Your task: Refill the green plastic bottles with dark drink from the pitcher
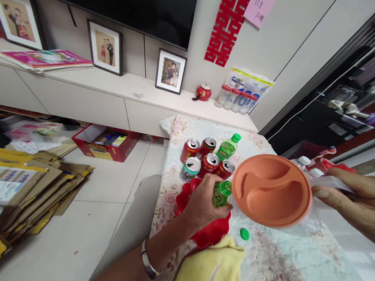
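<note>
My left hand [203, 199] is wrapped around a green plastic bottle [221, 194] whose mouth is uncapped, above a red scalloped tray [213, 233]. With my right hand [363, 204] I grip the handle of a clear pitcher with an orange lid [278, 198]. The pitcher is tilted with its lid towards the bottle's neck; I cannot tell whether they touch or whether liquid flows. A loose green cap [244, 234] lies on the flowered tablecloth [262, 258]. Behind the bottle stand several opened red cans [191, 147], a teal can [190, 168] and a capped green bottle [228, 147].
A yellow cloth [210, 275] lies at the table's near edge. More clear bottles [304, 162] stand partly hidden behind the pitcher. Flattened cardboard [30, 187] and a red box [104, 143] are on the floor at left. Jars [236, 99] line the white cabinet [126, 90].
</note>
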The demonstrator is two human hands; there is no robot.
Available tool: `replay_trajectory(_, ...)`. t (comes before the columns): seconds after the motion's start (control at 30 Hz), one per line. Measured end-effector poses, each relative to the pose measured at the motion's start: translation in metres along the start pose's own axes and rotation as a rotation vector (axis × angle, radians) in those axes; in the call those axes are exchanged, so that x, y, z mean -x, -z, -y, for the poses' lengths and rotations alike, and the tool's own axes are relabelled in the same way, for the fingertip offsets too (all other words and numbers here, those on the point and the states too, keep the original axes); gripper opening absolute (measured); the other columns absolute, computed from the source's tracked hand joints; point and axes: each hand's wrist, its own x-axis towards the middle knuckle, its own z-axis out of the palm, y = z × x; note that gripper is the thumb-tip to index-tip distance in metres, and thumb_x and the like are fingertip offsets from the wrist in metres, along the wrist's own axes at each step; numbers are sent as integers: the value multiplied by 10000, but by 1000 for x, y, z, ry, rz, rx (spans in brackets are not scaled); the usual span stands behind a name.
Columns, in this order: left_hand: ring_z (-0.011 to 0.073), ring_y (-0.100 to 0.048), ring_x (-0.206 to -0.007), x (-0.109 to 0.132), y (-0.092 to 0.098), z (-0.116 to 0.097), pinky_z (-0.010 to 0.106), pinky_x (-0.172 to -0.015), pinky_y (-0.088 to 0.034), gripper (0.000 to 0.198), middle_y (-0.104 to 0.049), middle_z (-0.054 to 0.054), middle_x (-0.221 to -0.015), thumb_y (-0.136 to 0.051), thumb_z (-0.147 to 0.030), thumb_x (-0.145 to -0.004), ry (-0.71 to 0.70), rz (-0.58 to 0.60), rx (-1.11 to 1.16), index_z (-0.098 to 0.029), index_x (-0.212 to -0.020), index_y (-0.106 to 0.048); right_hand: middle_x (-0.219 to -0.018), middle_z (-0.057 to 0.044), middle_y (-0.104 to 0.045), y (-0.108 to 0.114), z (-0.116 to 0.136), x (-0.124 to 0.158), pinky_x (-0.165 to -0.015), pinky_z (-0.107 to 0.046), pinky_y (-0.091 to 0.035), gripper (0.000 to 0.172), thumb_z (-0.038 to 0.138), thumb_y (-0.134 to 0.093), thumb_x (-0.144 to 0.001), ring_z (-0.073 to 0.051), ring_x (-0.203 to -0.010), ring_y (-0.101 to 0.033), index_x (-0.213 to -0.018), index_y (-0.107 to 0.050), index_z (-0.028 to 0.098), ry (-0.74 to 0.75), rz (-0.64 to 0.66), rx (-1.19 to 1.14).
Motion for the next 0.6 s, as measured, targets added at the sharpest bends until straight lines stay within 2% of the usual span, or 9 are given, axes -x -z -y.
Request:
replay_trajectory(0.1, 259, -678, -1000, 0, 0, 0, 397, -890, -565, 516, -645, 33, -1085, -851, -263, -683, 6, -3, 1, -259, -1101, -547, -445, -17, -515, 0, -1, -1, -330, -183, -368, 732, 839, -635, -891, -104, -370, -450, -541, -689, 199, 71, 0, -22)
replay_trajectory(0.6, 269, -682, -1018, 1, 0, -1, 413, -903, -571, 529, -642, 42, -1099, -848, -256, -692, -5, -1, -3, -253, -1119, -536, -513, -28, -609, -1, -3, -1, -339, -181, -381, 705, 806, -655, -901, -102, -379, -474, -558, -687, 190, 77, -11, -11)
